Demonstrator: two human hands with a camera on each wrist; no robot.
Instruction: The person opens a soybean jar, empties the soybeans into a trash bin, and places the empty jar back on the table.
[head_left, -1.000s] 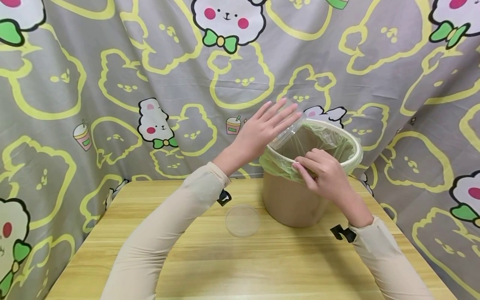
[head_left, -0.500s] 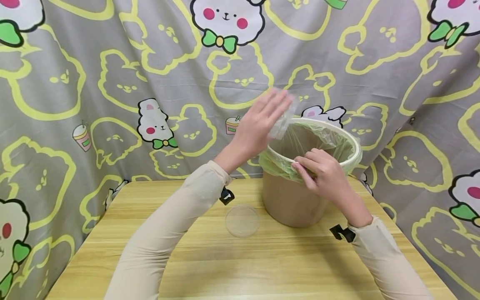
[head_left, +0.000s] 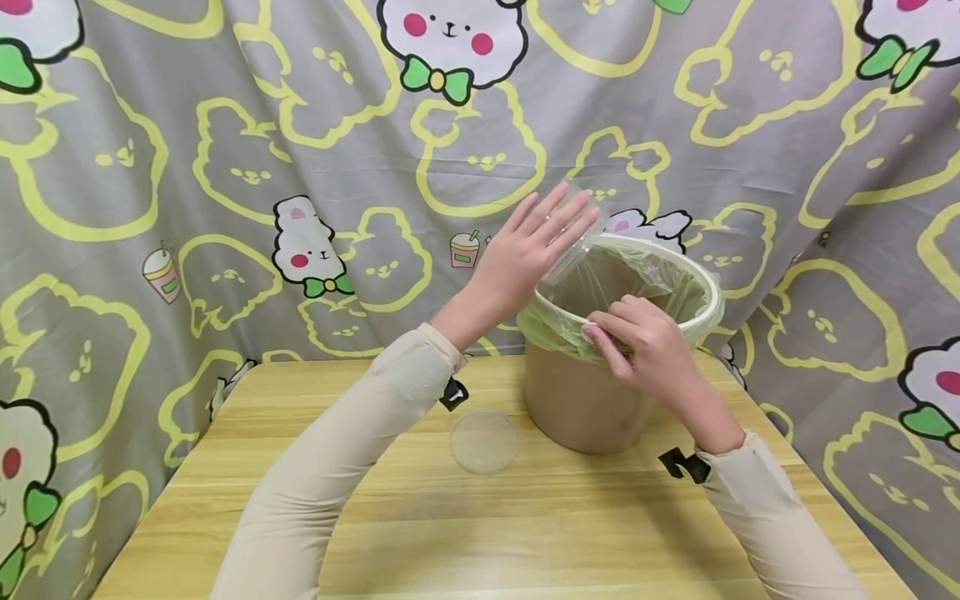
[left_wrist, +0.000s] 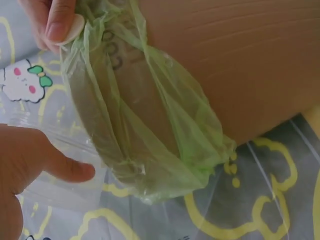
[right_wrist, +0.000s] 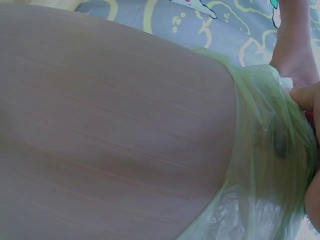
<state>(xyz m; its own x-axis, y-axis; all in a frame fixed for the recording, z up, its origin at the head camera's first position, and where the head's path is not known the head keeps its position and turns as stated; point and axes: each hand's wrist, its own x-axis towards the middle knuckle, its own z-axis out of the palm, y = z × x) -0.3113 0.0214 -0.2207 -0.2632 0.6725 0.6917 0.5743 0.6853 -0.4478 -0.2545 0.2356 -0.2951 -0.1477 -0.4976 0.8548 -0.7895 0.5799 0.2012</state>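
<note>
My left hand (head_left: 513, 260) holds a clear plastic container (head_left: 567, 265) tilted at the left rim of a brown trash bin (head_left: 581, 408). Its fingers spread over the container, and in the left wrist view the thumb (left_wrist: 72, 169) lies across the near side of the transparent wall (left_wrist: 62, 195). Whether anything is inside cannot be made out. A pale green bin liner (head_left: 551, 332) folds down over the bin's white ring (head_left: 705, 315). My right hand (head_left: 651, 346) grips the front of that ring, thumb outside and fingers over the top. The bin leans toward me.
A round clear lid (head_left: 484, 442) lies flat on the wooden table (head_left: 420, 533), left of the bin. Behind the table hangs a grey curtain (head_left: 495, 133) with yellow cartoon outlines, close to the bin's back.
The left hand lifted slightly with the container, blurred in motion half a second ago, then came back down a little with fingers spread. Right hand, bin and lid stay put.
</note>
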